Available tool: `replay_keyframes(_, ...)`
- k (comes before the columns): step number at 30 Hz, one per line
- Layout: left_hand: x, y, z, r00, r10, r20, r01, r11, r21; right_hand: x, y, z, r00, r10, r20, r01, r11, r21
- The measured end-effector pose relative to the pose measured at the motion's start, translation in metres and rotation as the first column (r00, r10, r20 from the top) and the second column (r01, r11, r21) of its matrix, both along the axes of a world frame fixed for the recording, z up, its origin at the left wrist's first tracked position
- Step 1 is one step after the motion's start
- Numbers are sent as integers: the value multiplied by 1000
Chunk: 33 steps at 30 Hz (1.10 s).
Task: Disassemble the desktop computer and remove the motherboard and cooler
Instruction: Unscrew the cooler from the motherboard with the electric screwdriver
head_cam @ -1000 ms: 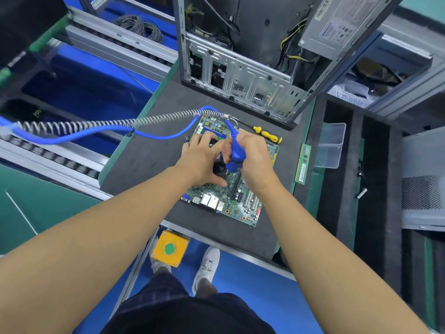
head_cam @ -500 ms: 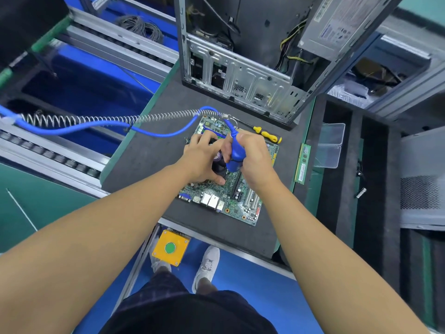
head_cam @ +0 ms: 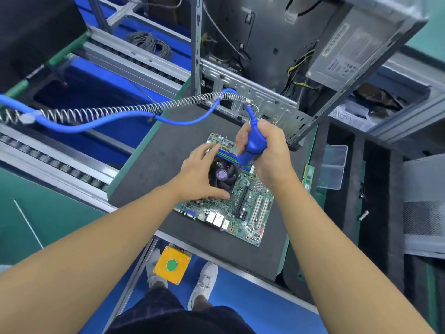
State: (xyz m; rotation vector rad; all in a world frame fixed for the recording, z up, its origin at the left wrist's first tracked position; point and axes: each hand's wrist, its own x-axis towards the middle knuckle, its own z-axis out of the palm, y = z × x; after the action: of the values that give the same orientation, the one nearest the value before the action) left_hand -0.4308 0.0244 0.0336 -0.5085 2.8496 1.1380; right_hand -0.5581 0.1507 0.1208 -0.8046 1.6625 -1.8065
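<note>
The emptied computer case (head_cam: 252,97) is standing open at the far end of the black mat (head_cam: 168,150), and the motherboard (head_cam: 250,213) is lying flat on that mat, already out, with the cooler (head_cam: 222,175) sitting on it. The left hand (head_cam: 195,174) is bracing the cooler's side with spread fingers. The right hand (head_cam: 269,155), fisting the blue electric screwdriver (head_cam: 252,145), is lifting it clear of the fan it was pressing a second ago, so that screw is probably out.
</note>
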Motion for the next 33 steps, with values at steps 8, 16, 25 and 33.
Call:
replay_keyframes(8,12,-16,-2,958,272,94,-286,934,216,3,-65,-14,1000,4,29,-6,998,57)
replay_keyframes(16,10,-22,-12,949,312,36,-304,883,359,-2,-74,-22,996,-10,87,9,1000,7)
replay_keyframes(25,-17,-50,-7,990,142,19,-143,986,82,7,-81,-30,996,5,94,-8,999,35)
replay_keyframes(33,-23,-49,-19,972,230,47,-234,938,254,10,-74,-41,992,-22,123,12,997,82)
